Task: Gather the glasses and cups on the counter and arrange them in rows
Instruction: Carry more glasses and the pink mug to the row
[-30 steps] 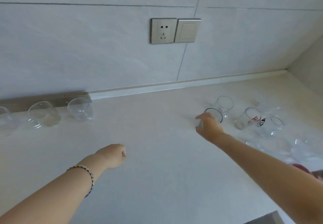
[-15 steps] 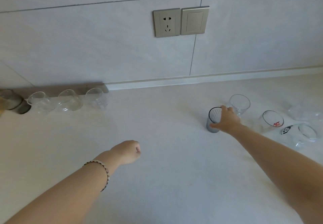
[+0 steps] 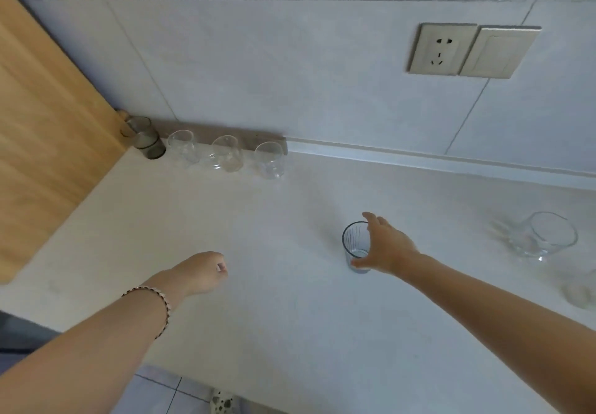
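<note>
Ribbed tumbler (image 3: 353, 240): likely light, slick, breakable; clasped round its wall by right hand (image 3: 387, 248); left hand (image 3: 200, 271) fisted, empty.

Wall socket (image 3: 440, 49) beside switch (image 3: 498, 52); wooden panel (image 3: 42, 142) left.

The right hand (image 3: 388, 249) hides the right side of the ribbed glass (image 3: 354, 243). Well right of that glass, a clear glass (image 3: 545, 236) is motion-blurred; lower right, a pale smear (image 3: 580, 294) is cut by the edge.
</note>
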